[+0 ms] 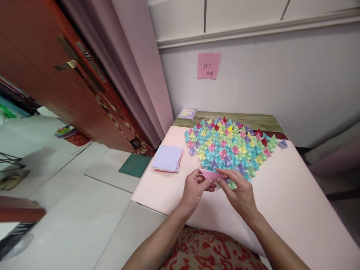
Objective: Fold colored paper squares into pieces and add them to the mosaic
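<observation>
Between my two hands is a piece of pink origami paper [211,174], folded into a wide triangle with its long edge on top. My left hand [194,187] pinches its left part, thumb in front. On the other side my right hand [237,189] grips the right corner between thumb and fingers. Just beyond them, many small folded paper pieces [225,144] in blue, green, yellow, pink, purple and red cover the tabletop. To the left of my hands lies a stack of square paper [168,158] with a lilac sheet on top.
A pink cover [289,195] lies over the table. A small printed pack [187,113] sits at the back left. The pink note [208,66] hangs on the wall. A red-brown door [53,75] and a curtain [132,67] stand at left; a green square [135,165] lies beside the table.
</observation>
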{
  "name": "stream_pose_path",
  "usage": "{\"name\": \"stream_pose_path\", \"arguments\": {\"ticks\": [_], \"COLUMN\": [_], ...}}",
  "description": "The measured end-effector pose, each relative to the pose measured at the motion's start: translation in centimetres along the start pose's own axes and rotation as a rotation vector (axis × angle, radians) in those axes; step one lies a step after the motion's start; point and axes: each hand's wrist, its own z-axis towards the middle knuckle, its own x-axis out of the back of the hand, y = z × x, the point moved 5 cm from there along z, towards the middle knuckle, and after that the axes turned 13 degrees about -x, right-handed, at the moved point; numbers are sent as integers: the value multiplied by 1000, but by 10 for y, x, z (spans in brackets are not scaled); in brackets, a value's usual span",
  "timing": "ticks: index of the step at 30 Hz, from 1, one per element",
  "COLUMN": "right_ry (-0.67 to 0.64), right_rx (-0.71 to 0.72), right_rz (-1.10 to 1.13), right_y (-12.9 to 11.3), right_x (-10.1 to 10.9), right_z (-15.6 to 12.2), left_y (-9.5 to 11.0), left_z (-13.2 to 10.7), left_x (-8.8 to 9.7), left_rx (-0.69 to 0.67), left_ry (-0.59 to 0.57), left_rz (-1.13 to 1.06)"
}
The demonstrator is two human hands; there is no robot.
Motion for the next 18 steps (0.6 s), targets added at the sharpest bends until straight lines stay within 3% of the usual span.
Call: {"name": "stream_pose_path", "arguments": {"ticks": [7, 12, 18], "right_ry": [190, 244, 237], "right_rx": [246, 408, 425], "right_rz": [-278, -409, -393], "right_y": [-8, -17, -20], "right_x": [1, 2, 3], "right_z": [-5, -11, -15], "left_y": [2, 0, 1], "left_z": [1, 1, 0], "left_x": [0, 1, 1], "left_rx": [-105, -74, -34], "left_ry": [1, 30, 42], "left_rz": [66, 38, 17]}}
